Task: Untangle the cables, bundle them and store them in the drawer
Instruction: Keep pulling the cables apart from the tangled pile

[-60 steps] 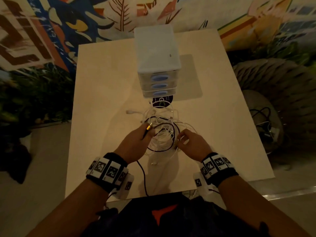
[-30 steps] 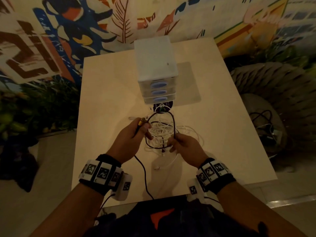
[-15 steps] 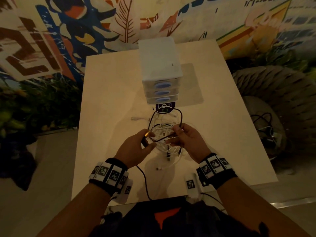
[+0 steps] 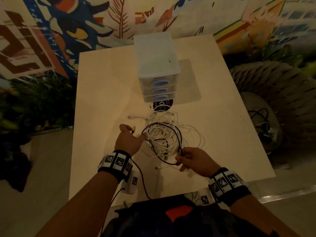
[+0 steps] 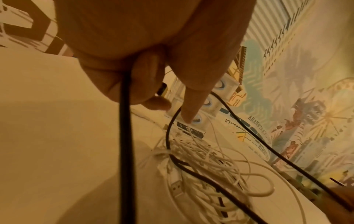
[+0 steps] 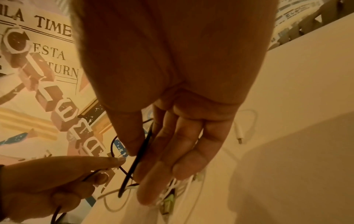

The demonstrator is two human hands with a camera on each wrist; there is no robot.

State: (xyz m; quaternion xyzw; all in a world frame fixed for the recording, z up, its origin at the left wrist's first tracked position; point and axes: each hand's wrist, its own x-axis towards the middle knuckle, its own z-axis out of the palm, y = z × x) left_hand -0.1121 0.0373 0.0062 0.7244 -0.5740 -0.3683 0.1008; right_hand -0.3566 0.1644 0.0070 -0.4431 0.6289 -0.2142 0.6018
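A black cable (image 4: pixel 177 134) loops over a tangle of white cables (image 4: pixel 164 135) on the table's middle. My left hand (image 4: pixel 135 132) grips that cable just behind its gold plug (image 4: pixel 133 129), left of the tangle; in the left wrist view the black cable (image 5: pixel 125 136) runs down out of my curled fingers, with my index finger (image 5: pixel 191 106) stretched out. My right hand (image 4: pixel 179 156) pinches the loop's near side between thumb and fingers, and the right wrist view shows the black cable (image 6: pixel 141 151) there. The white drawer unit (image 4: pixel 157 69), three blue-handled drawers shut, stands behind the tangle.
A round black sticker (image 4: pixel 162 106) lies in front of the drawer unit. A white plug end (image 4: pixel 131 117) sticks out left of the tangle. The black cable trails off the table's near edge (image 4: pixel 145 190). A wicker seat holding dark cables (image 4: pixel 261 120) stands right of the table (image 4: pixel 106 82).
My hands have moved apart: the left went left and away with the plug, the right drew back towards me with the loop. The black loop is wider now.
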